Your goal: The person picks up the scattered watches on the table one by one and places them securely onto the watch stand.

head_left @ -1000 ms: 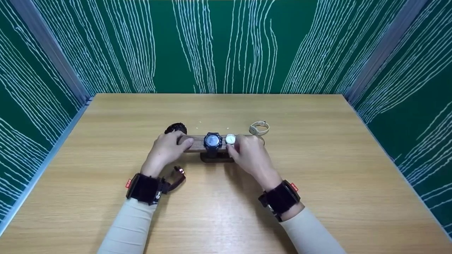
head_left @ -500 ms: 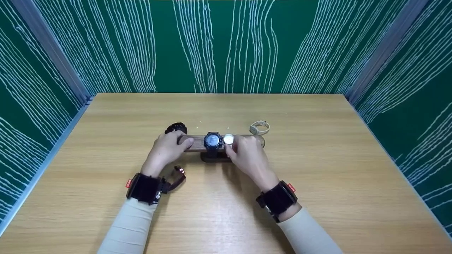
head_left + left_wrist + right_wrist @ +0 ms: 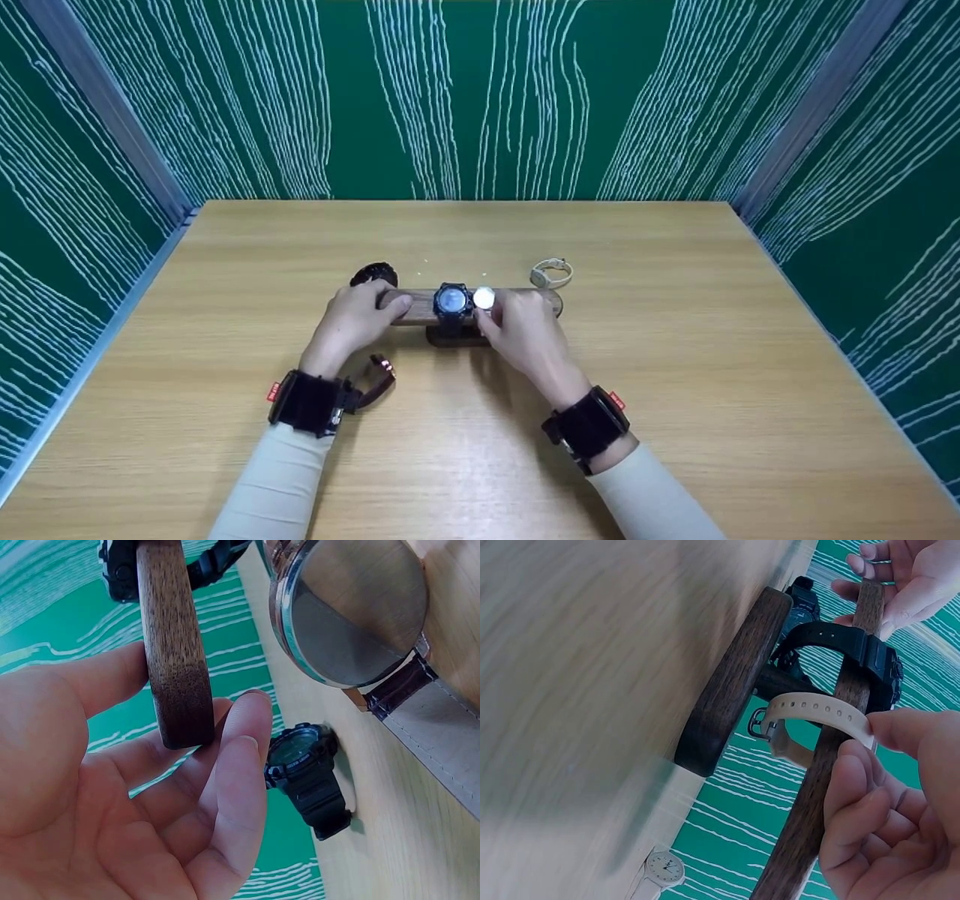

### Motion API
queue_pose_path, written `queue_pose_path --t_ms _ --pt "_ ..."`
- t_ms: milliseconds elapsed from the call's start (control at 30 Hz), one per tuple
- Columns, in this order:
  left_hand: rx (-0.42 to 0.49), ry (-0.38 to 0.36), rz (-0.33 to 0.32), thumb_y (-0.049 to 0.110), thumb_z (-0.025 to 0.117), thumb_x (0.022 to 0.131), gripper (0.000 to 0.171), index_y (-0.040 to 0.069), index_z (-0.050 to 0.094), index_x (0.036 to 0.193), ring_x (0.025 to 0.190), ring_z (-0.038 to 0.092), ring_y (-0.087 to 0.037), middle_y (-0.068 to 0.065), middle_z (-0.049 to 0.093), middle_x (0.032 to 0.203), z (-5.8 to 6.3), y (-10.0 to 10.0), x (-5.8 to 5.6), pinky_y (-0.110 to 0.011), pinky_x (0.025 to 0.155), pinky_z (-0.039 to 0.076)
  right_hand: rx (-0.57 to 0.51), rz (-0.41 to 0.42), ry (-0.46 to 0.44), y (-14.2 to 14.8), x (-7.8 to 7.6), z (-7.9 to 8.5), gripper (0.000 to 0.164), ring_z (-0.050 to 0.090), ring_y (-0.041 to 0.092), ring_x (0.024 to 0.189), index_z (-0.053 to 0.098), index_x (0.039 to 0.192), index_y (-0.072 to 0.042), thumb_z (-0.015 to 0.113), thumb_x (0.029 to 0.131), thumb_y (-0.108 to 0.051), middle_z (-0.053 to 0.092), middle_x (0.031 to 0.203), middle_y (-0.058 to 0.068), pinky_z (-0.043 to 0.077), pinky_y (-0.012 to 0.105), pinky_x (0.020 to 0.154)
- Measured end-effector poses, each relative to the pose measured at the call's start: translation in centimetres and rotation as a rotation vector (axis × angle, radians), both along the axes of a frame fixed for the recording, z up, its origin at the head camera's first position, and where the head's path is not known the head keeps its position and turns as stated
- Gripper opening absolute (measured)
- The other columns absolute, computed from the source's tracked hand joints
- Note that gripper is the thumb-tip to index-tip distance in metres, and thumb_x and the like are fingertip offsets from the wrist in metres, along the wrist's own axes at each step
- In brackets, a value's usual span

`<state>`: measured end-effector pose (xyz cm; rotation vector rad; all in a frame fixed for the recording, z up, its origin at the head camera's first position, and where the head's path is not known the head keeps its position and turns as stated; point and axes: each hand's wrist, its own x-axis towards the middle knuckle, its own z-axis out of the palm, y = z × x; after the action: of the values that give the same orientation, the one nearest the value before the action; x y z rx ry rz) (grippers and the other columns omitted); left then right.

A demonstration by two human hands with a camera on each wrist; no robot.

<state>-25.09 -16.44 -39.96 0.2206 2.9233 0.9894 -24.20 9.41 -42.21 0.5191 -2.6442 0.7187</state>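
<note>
A dark wooden watch stand (image 3: pixel 416 306) stands mid-table, its crossbar raised over a base (image 3: pixel 735 682). My left hand (image 3: pixel 352 315) grips the bar's left end, thumb on one side and fingers on the other in the left wrist view. Around the middle of the bar is strapped a black digital watch (image 3: pixel 451 300). Just right of it, a watch with a bright round face (image 3: pixel 484 298) hangs on the bar by its cream strap (image 3: pixel 817 706), buckled in a loop. My right hand (image 3: pixel 532 326) pinches this watch between thumb and fingers, close beside the black one.
Behind the stand's left end lies another black watch (image 3: pixel 373 272). A second cream watch (image 3: pixel 551 272) sits behind the right end. Near my left wrist is a watch with a dark brown leather strap (image 3: pixel 379 382). Green walls with white lines enclose the wooden table (image 3: pixel 712 337).
My right hand has slid slightly left along the bar with the cream-strap watch, closing the space to the black watch. The left hand stays in place.
</note>
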Motion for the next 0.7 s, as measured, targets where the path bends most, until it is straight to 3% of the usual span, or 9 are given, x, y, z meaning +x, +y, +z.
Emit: queue_pose_path --t_ms 200,500,700 --pt "-0.029 0.039 -0.017 0.039 0.062 0.107 0.033 0.007 0.07 0.113 0.104 0.063 -0.034 -0.011 0.067 0.102 0.08 0.1 -0.16 -0.052 0.094 0.051 0.005 0.001 0.025 0.03 0.22 0.03 0.03 0.056 0.017 0.056 0.061 0.071 -0.011 0.076 0.096 -0.017 0.059 0.06 -0.002 0.049 0.036 0.058" --pt "-0.028 0.036 -0.016 0.039 0.062 0.108 0.031 0.008 0.069 0.109 0.095 0.061 -0.03 -0.008 0.063 0.093 0.11 -0.03 -0.13 -0.048 0.087 0.05 -0.022 0.031 0.047 0.0 0.36 -0.16 0.028 0.054 0.012 0.054 0.062 0.072 -0.011 0.077 0.095 -0.014 0.06 0.061 -0.003 0.05 0.033 0.056" --pt "-0.018 0.013 -0.006 0.04 0.061 0.108 0.034 0.008 0.069 0.116 0.096 0.062 -0.03 -0.008 0.064 0.094 -0.02 -0.11 0.01 -0.047 0.087 0.051 -0.023 0.064 0.028 0.33 0.54 0.15 0.022 0.055 0.008 0.054 0.066 0.077 -0.012 0.077 0.097 -0.015 0.065 0.064 -0.004 0.052 0.03 0.057"
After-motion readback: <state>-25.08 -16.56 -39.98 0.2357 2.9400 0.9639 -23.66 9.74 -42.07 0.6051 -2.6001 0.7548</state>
